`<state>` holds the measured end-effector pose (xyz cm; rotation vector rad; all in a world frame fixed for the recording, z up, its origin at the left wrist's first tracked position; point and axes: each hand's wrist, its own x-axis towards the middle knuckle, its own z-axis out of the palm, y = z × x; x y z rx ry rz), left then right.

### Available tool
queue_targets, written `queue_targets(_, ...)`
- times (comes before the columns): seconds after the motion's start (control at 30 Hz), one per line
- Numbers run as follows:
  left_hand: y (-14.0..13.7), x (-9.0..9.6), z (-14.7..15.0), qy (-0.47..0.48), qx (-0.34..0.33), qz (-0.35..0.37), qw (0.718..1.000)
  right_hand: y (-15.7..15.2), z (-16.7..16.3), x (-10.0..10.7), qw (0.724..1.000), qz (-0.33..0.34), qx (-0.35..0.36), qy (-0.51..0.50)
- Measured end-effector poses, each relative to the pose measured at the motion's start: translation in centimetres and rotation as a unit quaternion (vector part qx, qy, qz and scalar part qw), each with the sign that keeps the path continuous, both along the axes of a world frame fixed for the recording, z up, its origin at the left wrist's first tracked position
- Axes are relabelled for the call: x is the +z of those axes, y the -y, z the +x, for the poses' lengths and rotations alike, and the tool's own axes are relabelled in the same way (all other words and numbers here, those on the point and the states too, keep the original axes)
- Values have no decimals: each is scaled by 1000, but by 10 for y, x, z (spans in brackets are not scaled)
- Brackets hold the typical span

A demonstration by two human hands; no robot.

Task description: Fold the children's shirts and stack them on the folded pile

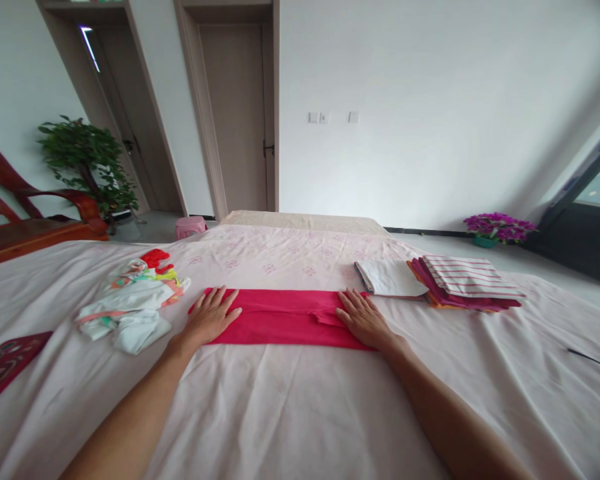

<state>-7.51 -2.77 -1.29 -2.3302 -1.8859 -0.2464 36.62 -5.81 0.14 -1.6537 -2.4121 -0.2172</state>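
A red garment (280, 319), folded into a long flat strip, lies across the pale bedsheet in front of me. On its left end rests my left hand (213, 313), palm down with fingers spread. My right hand (363, 317) lies flat on the other end, its fingers also apart. A small folded flap of the red cloth shows just beside my right hand. Neither hand grips the fabric. What exact kind of garment it is, I cannot tell.
To the left lies a crumpled heap of white and coloured clothes (135, 303), with a dark red patterned item (10, 363) nearer me. On the right sit a folded white cloth (390, 277) and a stack of folded clothes topped by a striped one (470, 276).
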Motion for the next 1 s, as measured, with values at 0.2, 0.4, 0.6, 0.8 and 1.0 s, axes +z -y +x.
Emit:
queue_targets(0.2,5,3,1,-1,9,-4,1000,-3,4,-12,996,47,2,77)
queue_targets(0.4,9,3,-5,2,-7,-15,1000,-9,9,-22,991,79,-4,105)
queue_targets(0.6,15,9,-22,45,70,60,995,-14,9,-22,995,57,-35,71)
queue_targets(0.8,21,26,-36,97,232,39,967,-13,7,-19,997,39,-38,48)
queue_targets(1.0,19,31,-52,114,237,-39,964,-13,6,-15,998,17,-50,31)
